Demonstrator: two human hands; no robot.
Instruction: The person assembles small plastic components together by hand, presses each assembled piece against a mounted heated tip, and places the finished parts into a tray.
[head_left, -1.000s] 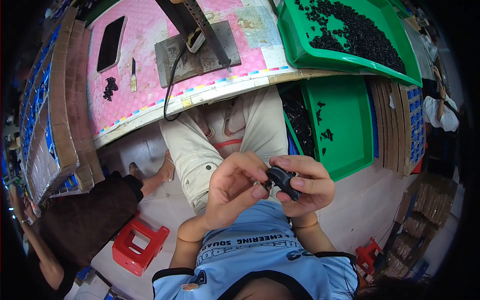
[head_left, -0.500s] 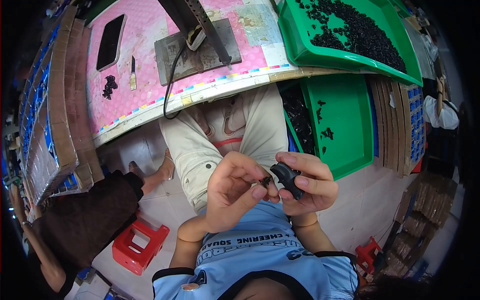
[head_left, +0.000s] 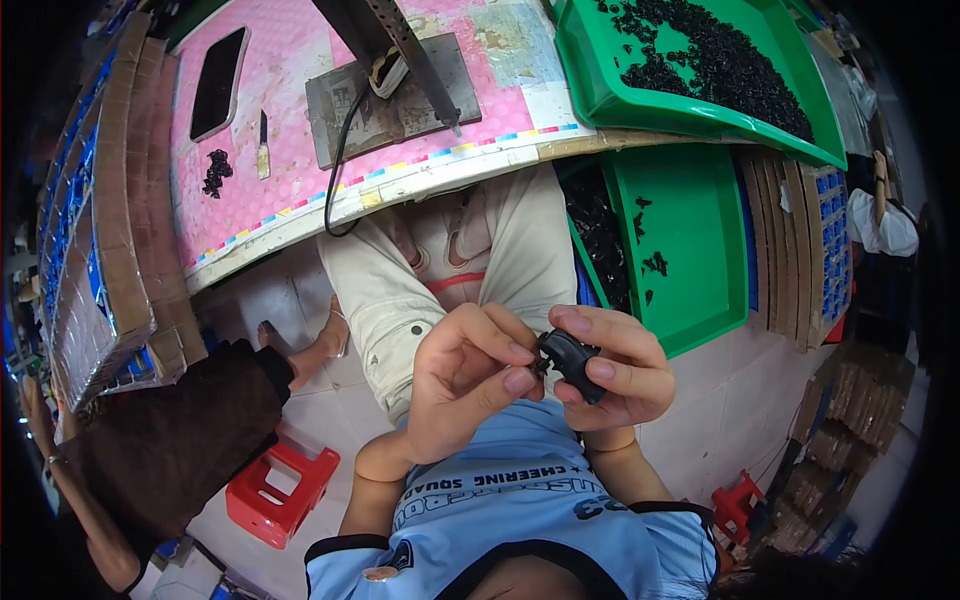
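Both of my hands are raised over my lap, in front of the table edge. My right hand (head_left: 625,372) grips a curved black plastic part (head_left: 570,362) between thumb and fingers. A small dark piece (head_left: 541,366) is pinched between the thumb and forefinger of my left hand (head_left: 465,375). That piece meets the left side of the curved part, and my fingertips hide much of it. Whether it is seated in the part or only touching, I cannot tell.
On the pink-topped table (head_left: 280,200) are a phone (head_left: 219,85), a small blade (head_left: 264,146), black bits (head_left: 217,173) and a metal stand (head_left: 395,105). Green trays (head_left: 690,112) with black parts are at right. Another person's dark-clothed body (head_left: 180,440) and a red stool (head_left: 282,492) are at left.
My left fingertips have brought the small dark piece rightward against the curved black part. My right hand has turned that part slightly and stays in nearly the same place.
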